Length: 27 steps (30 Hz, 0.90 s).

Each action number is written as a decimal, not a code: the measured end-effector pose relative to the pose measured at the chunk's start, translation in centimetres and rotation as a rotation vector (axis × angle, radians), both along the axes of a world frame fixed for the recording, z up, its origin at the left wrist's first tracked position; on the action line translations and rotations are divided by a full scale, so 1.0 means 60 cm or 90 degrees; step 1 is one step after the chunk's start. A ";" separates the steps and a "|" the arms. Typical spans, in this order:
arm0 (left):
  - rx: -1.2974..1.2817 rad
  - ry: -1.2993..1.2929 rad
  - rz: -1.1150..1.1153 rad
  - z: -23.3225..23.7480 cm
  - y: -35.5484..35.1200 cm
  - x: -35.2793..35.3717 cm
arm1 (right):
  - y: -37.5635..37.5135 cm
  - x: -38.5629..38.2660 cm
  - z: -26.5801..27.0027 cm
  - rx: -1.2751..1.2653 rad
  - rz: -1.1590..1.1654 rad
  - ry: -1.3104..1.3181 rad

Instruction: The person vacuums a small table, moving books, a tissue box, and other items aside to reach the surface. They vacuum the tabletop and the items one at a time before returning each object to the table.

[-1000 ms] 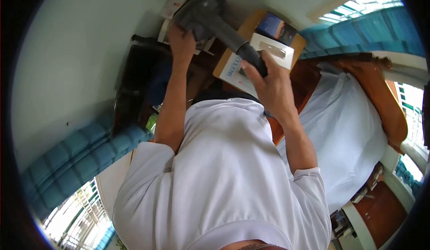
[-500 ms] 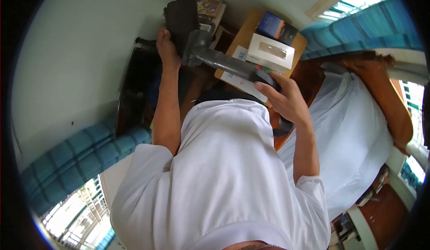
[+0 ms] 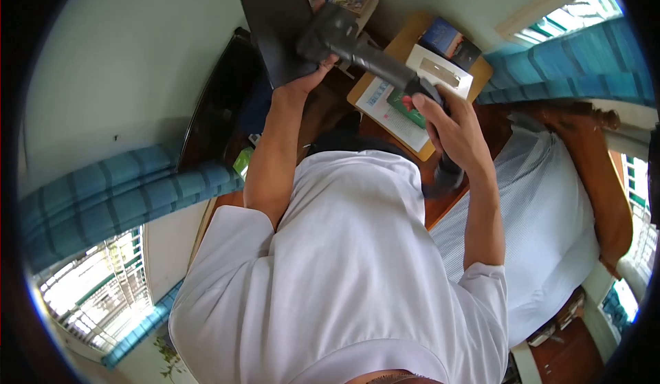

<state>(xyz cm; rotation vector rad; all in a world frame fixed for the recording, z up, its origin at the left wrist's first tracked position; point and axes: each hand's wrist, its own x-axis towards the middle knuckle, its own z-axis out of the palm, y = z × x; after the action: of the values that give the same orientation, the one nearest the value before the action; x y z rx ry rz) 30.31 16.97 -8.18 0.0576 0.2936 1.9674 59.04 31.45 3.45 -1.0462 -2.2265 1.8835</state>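
Observation:
My right hand (image 3: 457, 126) is wrapped around the handle of a dark grey handheld vacuum cleaner (image 3: 375, 59), held out in front of my chest. Its tube slants up and left to a wide head, which is against the face of a thin black panel (image 3: 269, 30). That flat panel has a notch at its top corner and is gripped near its lower edge by my left hand (image 3: 313, 80), partly behind it. What kind of panel it is I cannot tell. Below the tool, a green booklet (image 3: 405, 107) and printed sheets (image 3: 377, 99) lie on a small wooden table (image 3: 425, 154).
A white box (image 3: 441, 68) and a dark blue box (image 3: 448, 40) sit at the table's far side. To the right is a bed with a pale cover (image 3: 536, 212). A dark screen (image 3: 218, 95) stands at the left by the wall, with blue curtains (image 3: 124, 184) below.
The panel has turned and shows more of its flat face. My left hand has shifted right along its lower edge. The vacuum and my right hand have moved a little up and right.

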 end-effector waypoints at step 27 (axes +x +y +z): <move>-0.002 -0.067 -0.284 0.020 -0.153 -0.034 | -0.036 -0.135 0.054 0.027 -0.036 0.088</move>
<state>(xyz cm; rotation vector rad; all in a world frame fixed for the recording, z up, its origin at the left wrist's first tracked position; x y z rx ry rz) 28.26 7.76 -6.96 0.0164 0.1944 1.5213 50.95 29.27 6.71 -0.9324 -2.1277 1.8183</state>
